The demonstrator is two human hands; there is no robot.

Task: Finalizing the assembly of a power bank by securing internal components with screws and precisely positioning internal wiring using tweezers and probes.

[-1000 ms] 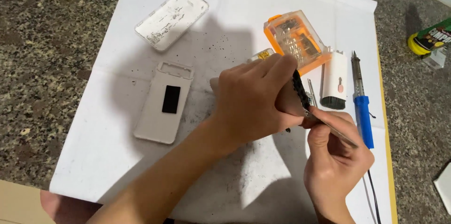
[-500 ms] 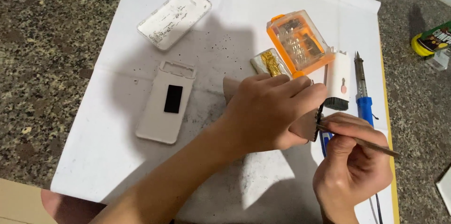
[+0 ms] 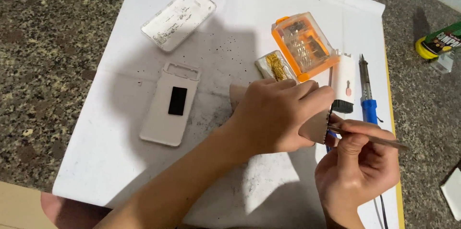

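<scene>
Flat grey-beige panel (image 3: 314,126), held tilted over the white sheet, mostly hidden under the fingers; dark toothed strip runs along its 3 o'clock edge. Thin metal tweezers (image 3: 370,136) lie near-horizontal, tip touching that edge, tail pointing to 4 o'clock.

Counted on the white sheet: nine things, two hands

Two hands: left hand (image 3: 278,114), right hand (image 3: 355,171). Beyond the left hand: two white casing shells (image 3: 178,18) (image 3: 169,104), one orange bit box (image 3: 301,44), one packet of gold parts (image 3: 274,66). Beside the right hand: one white device (image 3: 344,78), one blue-handled soldering iron (image 3: 368,99), one thin tool (image 3: 379,138).
</scene>
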